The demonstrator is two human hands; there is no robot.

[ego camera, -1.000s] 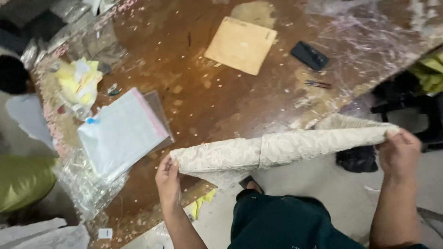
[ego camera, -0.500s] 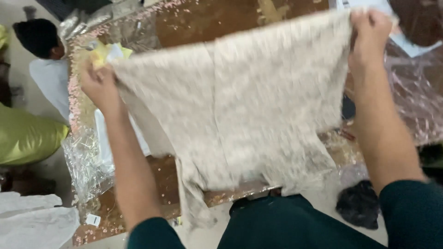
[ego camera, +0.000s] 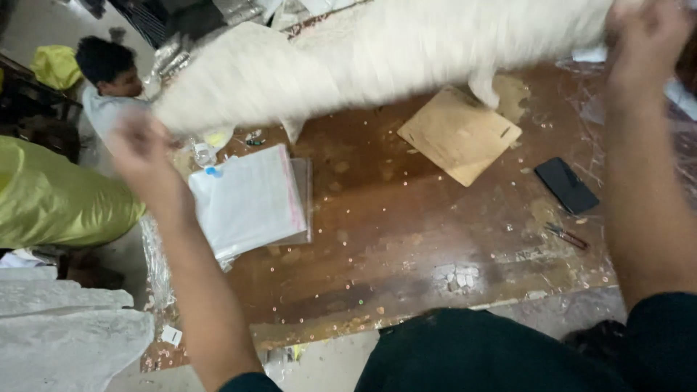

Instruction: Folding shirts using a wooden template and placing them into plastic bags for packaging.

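Observation:
A pale cream patterned cloth [ego camera: 377,58] is stretched in the air over the far part of a worn brown table [ego camera: 406,239], blurred by motion. My left hand [ego camera: 141,156] grips its left end above the table's left edge. My right hand [ego camera: 642,43] grips its right end at the upper right. A corner of the cloth hangs down toward a tan cardboard square [ego camera: 459,134].
A stack of clear plastic bags [ego camera: 247,199] lies on the table's left. A black phone [ego camera: 566,185] and a small pen-like tool [ego camera: 566,236] lie at the right. Another person [ego camera: 109,80] sits at the far left beside a yellow-green bundle [ego camera: 58,196]. White fabric [ego camera: 65,334] lies lower left.
The cloth was rolled up near the table's front edge, then was opened out wide in front of me; now both hands have swung it up and away over the far side.

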